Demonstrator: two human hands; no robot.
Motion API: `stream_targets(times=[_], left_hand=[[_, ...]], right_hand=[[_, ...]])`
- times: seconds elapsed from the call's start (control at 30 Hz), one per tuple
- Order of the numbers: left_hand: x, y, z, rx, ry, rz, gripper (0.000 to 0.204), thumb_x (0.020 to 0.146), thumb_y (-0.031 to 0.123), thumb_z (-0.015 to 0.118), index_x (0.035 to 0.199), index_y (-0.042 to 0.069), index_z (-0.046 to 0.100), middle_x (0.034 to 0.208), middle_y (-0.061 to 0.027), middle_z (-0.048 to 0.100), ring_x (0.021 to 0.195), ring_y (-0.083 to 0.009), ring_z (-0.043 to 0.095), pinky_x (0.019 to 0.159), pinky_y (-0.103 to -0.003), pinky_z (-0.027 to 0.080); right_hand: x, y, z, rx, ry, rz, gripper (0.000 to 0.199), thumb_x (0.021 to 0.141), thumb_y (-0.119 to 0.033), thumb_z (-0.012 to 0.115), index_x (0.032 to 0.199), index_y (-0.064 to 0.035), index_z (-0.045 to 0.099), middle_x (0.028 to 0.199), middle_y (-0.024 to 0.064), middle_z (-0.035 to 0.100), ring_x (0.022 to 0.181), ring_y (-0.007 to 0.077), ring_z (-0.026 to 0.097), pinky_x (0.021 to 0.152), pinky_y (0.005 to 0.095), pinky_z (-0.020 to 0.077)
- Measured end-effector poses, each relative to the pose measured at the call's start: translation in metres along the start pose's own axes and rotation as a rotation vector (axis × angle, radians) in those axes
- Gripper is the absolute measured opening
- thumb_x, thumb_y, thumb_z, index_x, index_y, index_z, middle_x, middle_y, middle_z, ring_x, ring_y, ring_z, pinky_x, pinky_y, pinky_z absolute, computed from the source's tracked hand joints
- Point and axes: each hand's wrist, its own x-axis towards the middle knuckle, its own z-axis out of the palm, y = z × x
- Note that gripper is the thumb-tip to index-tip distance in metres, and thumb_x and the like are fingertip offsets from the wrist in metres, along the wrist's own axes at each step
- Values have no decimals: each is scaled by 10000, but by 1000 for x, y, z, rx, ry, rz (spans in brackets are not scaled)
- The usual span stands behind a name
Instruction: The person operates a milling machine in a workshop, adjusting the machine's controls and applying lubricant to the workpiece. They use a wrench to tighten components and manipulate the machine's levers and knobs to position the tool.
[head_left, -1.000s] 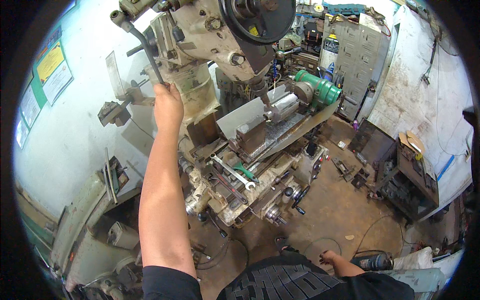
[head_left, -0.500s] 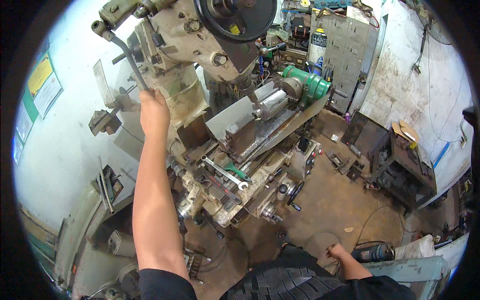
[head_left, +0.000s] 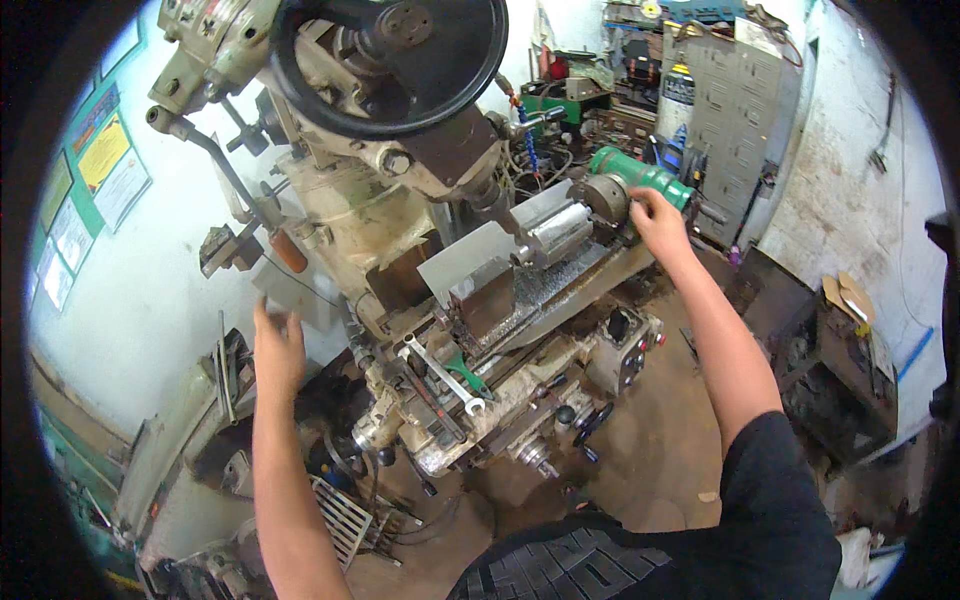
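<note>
My left hand [head_left: 279,350] is raised at the left with fingers apart and nothing in it. Just above it hangs a long metal lever [head_left: 225,165] with a brown grip [head_left: 288,250], apart from the hand. The arm of my right hand [head_left: 658,222] reaches across the milling machine, and its bent fingers are on the edge of the round chuck [head_left: 606,198]. Behind that chuck sits a green dividing head [head_left: 645,172]. A shiny metal cylinder [head_left: 558,233] is mounted in line with the chuck, beneath the spindle [head_left: 490,198].
A wrench [head_left: 442,374] and a green-handled brush [head_left: 470,376] lie on the machine table. Metal chips [head_left: 545,287] cover the bed below the cylinder. A large black handwheel [head_left: 390,115] stands out overhead. Crank handles [head_left: 592,425] project at the front.
My left hand has let go of the lever and come down, baring its brown grip. My right hand has risen from the lower right to the chuck. The view has shifted slightly.
</note>
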Motion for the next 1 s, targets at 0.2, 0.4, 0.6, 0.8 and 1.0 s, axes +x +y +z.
stream_targets(times=[0.2, 0.4, 0.6, 0.8, 1.0], left_hand=[[-235, -133, 14, 129, 4, -362, 499, 1017, 101, 539, 1460, -73, 390, 1381, -305, 557, 1285, -369, 573, 1070, -404, 443], [-580, -140, 3, 283, -59, -932, 553, 868, 44, 661, 1397, -16, 511, 1285, -234, 639, 1174, -359, 636, 1047, -419, 490], [-714, -50, 65, 137, -488, -1415, 477, 912, 76, 640, 1366, -15, 529, 1245, -211, 665, 1137, -322, 656, 989, -411, 512], [-721, -4, 109, -43, -524, -1438, 405, 956, 108, 619, 1336, -13, 547, 1204, -188, 692, 1101, -285, 675, 930, -402, 533], [-739, 16, 114, -62, -514, -1374, 343, 1000, 140, 599, 1305, -12, 565, 1164, -165, 719, 1065, -248, 694, 871, -394, 555]], right_hand=[[146, -1, 103, -85, -292, -176, 488, 852, -302, 697, 1229, 6, 676, 1151, 273, 699, 1091, 395, 682, 990, 435, 523], [220, 2, 175, -244, -546, -299, 409, 844, -319, 737, 1116, -14, 729, 1010, 243, 732, 963, 369, 716, 884, 425, 554], [229, 12, 204, -235, -515, -388, 363, 843, -321, 710, 898, 37, 732, 955, 259, 720, 928, 410, 708, 857, 496, 561], [228, 8, 215, -187, -500, -415, 328, 841, -263, 698, 763, 55, 720, 761, 229, 712, 809, 384, 726, 807, 463, 582], [232, 14, 219, -240, -518, -437, 308, 841, -247, 696, 851, 59, 728, 865, 285, 707, 877, 433, 709, 829, 488, 573]])
